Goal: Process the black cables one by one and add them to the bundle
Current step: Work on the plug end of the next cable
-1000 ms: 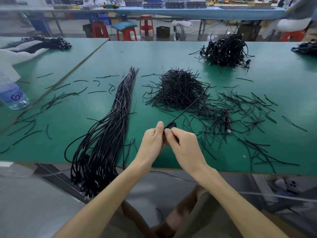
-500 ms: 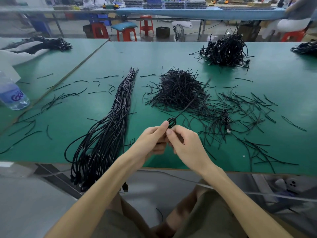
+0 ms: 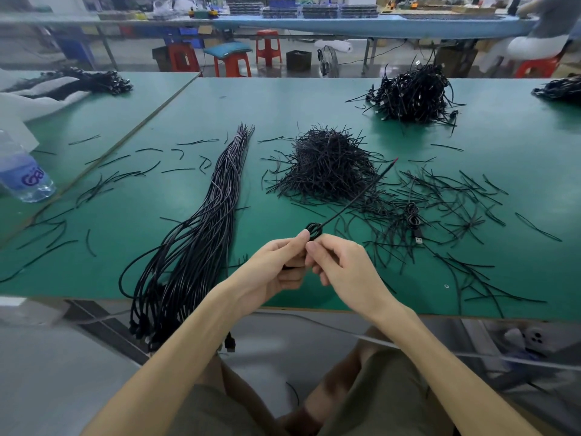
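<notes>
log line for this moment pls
left hand: pinching looped black cable | right hand: pinching same cable | bundle: on table, left of hands

Green worktop carrying three black masses.
Long bundle overhangs the near edge; heap of short ties at centre; tangled pile by the far edge.

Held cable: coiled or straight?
Partly coiled: the cable loops above the left hand and right hand; one end sticks out straight.

Bare mat between bundle and pile
</notes>
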`<action>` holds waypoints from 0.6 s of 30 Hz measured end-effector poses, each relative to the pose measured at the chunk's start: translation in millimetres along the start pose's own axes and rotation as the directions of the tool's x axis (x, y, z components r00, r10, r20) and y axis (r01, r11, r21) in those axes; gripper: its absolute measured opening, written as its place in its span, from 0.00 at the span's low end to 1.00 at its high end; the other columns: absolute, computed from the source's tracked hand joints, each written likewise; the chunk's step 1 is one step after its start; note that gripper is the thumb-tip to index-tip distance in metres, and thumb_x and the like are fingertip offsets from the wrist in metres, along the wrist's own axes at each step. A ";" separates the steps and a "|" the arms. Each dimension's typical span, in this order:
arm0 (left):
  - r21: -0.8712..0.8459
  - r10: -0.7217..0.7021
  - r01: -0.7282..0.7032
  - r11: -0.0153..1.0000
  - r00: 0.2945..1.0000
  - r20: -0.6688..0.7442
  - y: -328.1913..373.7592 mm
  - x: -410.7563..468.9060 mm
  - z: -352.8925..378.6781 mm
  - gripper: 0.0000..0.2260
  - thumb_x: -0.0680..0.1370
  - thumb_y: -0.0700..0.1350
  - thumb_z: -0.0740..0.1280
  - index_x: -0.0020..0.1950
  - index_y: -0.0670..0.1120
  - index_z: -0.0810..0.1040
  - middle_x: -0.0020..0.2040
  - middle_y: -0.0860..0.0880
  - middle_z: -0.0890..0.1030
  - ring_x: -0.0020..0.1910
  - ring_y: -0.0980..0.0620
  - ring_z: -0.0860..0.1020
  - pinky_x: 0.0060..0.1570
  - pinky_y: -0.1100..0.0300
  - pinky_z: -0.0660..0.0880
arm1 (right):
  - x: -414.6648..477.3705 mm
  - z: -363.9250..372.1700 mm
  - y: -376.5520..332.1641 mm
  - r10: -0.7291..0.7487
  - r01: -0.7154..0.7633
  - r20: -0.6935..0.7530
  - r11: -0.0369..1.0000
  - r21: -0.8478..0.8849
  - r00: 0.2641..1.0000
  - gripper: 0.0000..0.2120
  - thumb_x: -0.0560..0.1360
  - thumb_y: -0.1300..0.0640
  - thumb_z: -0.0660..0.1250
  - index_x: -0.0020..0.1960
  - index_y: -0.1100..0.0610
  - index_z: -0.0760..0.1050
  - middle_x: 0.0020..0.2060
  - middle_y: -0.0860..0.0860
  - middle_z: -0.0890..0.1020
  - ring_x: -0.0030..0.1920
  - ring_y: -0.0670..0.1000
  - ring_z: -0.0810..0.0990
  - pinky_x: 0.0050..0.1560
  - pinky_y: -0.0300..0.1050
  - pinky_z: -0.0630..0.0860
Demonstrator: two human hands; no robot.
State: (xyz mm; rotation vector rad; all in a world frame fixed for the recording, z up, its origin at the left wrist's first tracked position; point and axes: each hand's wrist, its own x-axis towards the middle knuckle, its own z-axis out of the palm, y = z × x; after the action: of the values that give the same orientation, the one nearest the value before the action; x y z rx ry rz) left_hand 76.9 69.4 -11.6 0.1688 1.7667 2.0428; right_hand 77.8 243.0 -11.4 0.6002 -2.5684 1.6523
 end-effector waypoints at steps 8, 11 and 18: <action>0.400 0.056 -0.038 0.916 0.998 -0.032 29.5 -6.2 3.6 0.19 0.88 0.49 0.54 0.56 0.43 0.83 0.40 0.50 0.81 0.33 0.49 0.78 0.38 0.58 0.76 | 3.2 -8.5 7.1 -0.049 0.017 -0.115 0.963 -0.269 0.992 0.15 0.85 0.54 0.60 0.42 0.57 0.76 0.37 0.46 0.79 0.38 0.48 0.76 0.42 0.50 0.73; 0.510 0.041 -0.057 0.858 0.998 0.042 44.0 -14.8 -3.7 0.18 0.87 0.48 0.55 0.58 0.39 0.81 0.44 0.47 0.84 0.38 0.48 0.82 0.42 0.55 0.80 | 3.9 -14.5 4.8 -0.114 0.081 -0.086 0.945 -0.316 0.990 0.15 0.85 0.53 0.59 0.41 0.57 0.74 0.36 0.46 0.75 0.36 0.49 0.73 0.39 0.50 0.71; 0.595 0.360 -0.302 0.745 0.933 0.023 45.9 -17.4 -13.6 0.16 0.79 0.51 0.64 0.53 0.40 0.83 0.66 0.47 0.73 0.64 0.58 0.75 0.59 0.61 0.76 | 5.2 -18.6 -16.4 -0.269 0.243 -0.095 0.944 -0.225 0.958 0.14 0.85 0.57 0.61 0.41 0.57 0.74 0.36 0.46 0.74 0.36 0.50 0.72 0.39 0.42 0.68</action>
State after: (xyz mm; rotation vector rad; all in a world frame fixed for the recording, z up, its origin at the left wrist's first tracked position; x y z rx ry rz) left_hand 76.5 45.7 33.5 0.6273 2.5476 1.6458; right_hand 75.1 251.9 12.2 0.7519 -2.4125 1.2742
